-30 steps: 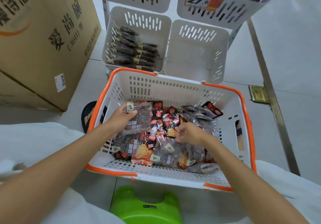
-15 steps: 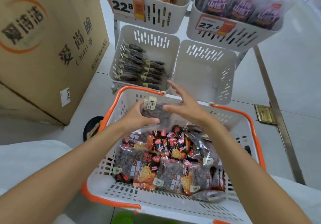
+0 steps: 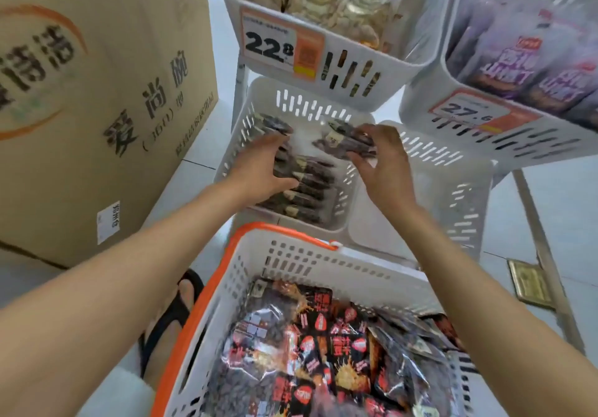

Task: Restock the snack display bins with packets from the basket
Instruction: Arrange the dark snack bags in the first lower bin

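Head view: right hand (image 3: 385, 170) pinches one dark packet (image 3: 343, 140) by its right end, between thumb and fingertips, held over the lower-left bin (image 3: 241, 132) near its back wall. Left hand (image 3: 259, 167) is flat with fingers straight, laid on the row of packets (image 3: 307, 187) lying in that same bin (contact is blurred, looks like touching). Lower-right bin (image 3: 459, 203) sits just beside it, white and slotted. Above: upper-left bin (image 3: 372, 70) with pale round snacks and a 22.8 price tag (image 3: 278, 44); upper-right bin (image 3: 534, 144) with purple packs (image 3: 504, 60) and a 27.6 tag (image 3: 469, 114). Basket (image 3: 200, 303), white with an orange rim, is nearest the camera and holds red-black packets (image 3: 323, 352). Cardboard box (image 3: 97, 93) at left. Foot in black sandal (image 3: 174, 313) is beside the basket.
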